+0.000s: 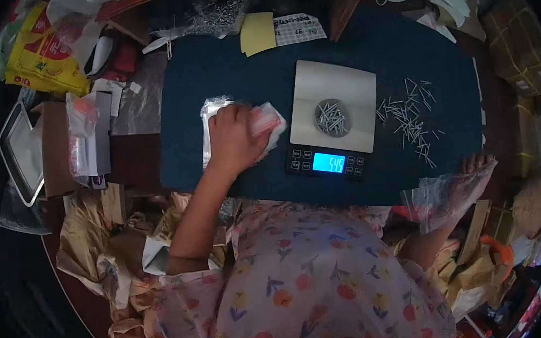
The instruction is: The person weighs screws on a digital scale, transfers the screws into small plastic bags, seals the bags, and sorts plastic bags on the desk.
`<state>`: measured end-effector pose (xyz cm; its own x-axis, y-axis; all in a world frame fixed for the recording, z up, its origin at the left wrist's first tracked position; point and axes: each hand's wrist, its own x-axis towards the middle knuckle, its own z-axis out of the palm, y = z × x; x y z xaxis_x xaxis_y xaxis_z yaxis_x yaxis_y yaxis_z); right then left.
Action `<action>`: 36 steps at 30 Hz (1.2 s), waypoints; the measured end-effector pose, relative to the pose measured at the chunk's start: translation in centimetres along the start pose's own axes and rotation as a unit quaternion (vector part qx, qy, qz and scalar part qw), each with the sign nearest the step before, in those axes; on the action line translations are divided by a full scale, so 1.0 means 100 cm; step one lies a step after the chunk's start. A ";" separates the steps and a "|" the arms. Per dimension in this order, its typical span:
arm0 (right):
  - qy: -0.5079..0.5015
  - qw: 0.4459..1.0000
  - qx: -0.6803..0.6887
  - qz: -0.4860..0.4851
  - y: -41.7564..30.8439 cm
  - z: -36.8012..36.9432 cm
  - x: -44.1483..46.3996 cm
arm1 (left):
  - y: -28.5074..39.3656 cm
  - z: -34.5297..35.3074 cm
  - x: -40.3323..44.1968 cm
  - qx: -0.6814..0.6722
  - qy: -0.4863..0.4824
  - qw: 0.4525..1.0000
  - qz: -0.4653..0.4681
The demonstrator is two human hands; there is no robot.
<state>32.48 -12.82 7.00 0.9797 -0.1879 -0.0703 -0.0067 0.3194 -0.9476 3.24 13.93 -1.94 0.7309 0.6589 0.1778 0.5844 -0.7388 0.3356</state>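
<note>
My left hand [235,136] rests on a stack of clear plastic bags [269,125] with red marks, its fingers curled over them. To its right stands a digital scale [306,136] with a lit blue display [329,163]. On its pale platform, a round dish [333,118] holds small metal pins. More loose metal pins [411,123] lie scattered on the dark mat to the right of the scale. My right hand [475,165] is at the mat's lower right edge, largely behind a clear plastic bag [435,200]; its fingers are partly hidden.
A yellow note [257,33] and a printed label sheet [298,28] lie at the back under a wooden shelf. At the left are a cardboard box [55,149] and a metal tray [19,154]. Brown paper bags [85,242] sit at lower left, stacked cartons [522,40] at right.
</note>
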 end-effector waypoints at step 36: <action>-0.037 0.999 0.005 0.007 0.011 -0.052 0.026 | -0.063 -0.041 0.053 -0.348 -0.153 0.912 -0.155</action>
<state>33.98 -17.76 4.22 0.9915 -0.1149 -0.0604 -0.0191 0.3307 -0.9436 1.99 22.62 0.71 0.6950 0.6717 -0.2563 0.4921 -0.1846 0.8508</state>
